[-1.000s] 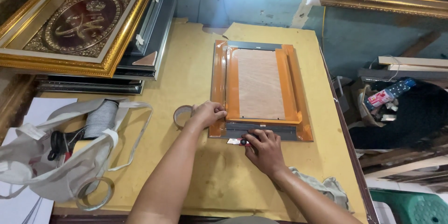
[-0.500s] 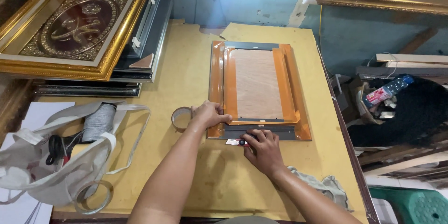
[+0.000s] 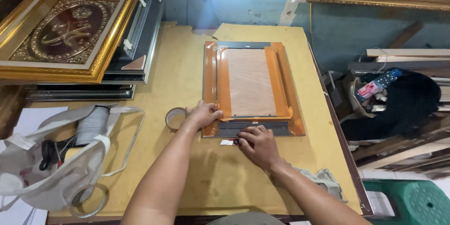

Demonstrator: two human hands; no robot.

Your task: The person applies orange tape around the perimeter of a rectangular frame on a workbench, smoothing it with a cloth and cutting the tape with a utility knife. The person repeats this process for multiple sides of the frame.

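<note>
My left hand has slid a touch along the near left corner of the face-down picture frame, and the tape roll now lies just beside its wrist rather than under it. The fingers are curled flat, pressing the orange tape border down, gripping nothing. My right hand has barely shifted: it stays at the frame's near edge, fingers closed round a small dark tool whose kind I cannot tell. I judge the taping of the near edge is still being worked.

The frame lies mid-worktop. Left of the frame, the white cloth bag sags open, holding a spool of grey cord and something black. A gold-framed plaque rests on stacked frames farther left.
</note>
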